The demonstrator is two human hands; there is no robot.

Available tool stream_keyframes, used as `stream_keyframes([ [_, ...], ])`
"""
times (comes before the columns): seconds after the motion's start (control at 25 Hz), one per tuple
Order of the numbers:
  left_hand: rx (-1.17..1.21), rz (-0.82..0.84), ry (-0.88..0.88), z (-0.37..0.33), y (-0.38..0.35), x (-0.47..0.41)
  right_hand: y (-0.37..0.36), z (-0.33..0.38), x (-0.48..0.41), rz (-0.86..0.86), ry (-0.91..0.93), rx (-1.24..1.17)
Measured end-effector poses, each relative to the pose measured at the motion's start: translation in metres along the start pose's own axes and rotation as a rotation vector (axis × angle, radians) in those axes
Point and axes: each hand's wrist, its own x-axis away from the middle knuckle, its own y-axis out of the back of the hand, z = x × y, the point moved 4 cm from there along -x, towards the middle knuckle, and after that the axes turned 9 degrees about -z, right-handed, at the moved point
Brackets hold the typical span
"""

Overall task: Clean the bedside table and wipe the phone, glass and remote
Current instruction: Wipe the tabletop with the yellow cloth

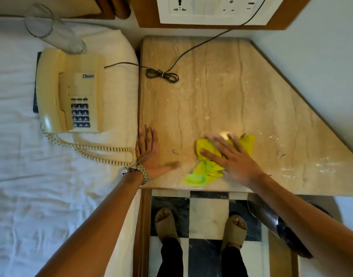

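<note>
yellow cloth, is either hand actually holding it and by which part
Nothing is gripped. The right hand presses flat, fingers straight, on the middle of the yellow cloth on the table; the left hand rests flat on bare table.

Bedside table [221, 86]: beige veined stone top, angled right edge. On it:
- thin black cord [193, 48], running from the wall side, tied bundle [161, 74] near the left edge
- crumpled yellow cloth [199, 174] near the front edge, right hand [233, 158] flat on it
- left hand [149, 150] flat on the front-left corner
- whitish smears at right

Bed [41, 176], just left of the table, white sheet: cream phone [79, 90] lying partly over a dark flat item [35, 92], coiled handset cord [95, 150], clear glass [57, 35] on its side behind the phone.

Floor [207, 216]: black-and-white tiles, perforated metal bin [271, 218].
</note>
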Motion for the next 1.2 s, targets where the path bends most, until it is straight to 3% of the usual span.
stream_keyframes([
  [0.08,0.054,-0.092,0.000,-0.003,0.002,-0.003,0.006,-0.031,0.030,-0.030,-0.291,-0.006],
  [0.24,0.084,-0.365,0.017,-0.007,0.027,-0.055,0.003,-0.063,0.012,-0.072,-0.984,-0.406],
  [0.36,0.097,-0.515,0.042,-0.006,0.047,-0.100,0.004,-0.058,-0.063,-0.200,-1.125,-0.412],
  [0.44,0.165,-0.603,0.065,-0.002,0.051,-0.113,0.006,-0.059,-0.116,-0.263,-1.086,-0.364],
  [0.64,0.283,-0.679,0.068,0.004,0.048,-0.121,0.003,-0.038,-0.177,-0.285,-0.679,-0.129],
  [0.92,0.283,-0.701,0.042,0.006,0.051,-0.123,-0.017,0.107,-0.073,-0.120,-0.293,-0.217],
  [1.04,0.257,-0.712,0.047,0.006,0.050,-0.123,-0.021,0.102,-0.058,-0.094,-0.023,-0.179],
  [1.12,0.269,-0.738,0.027,0.004,0.049,-0.123,-0.016,0.073,-0.097,-0.127,-0.051,-0.143],
  [1.2,0.273,-0.763,0.059,0.007,0.049,-0.123,-0.007,0.050,-0.147,-0.169,-0.235,-0.146],
])
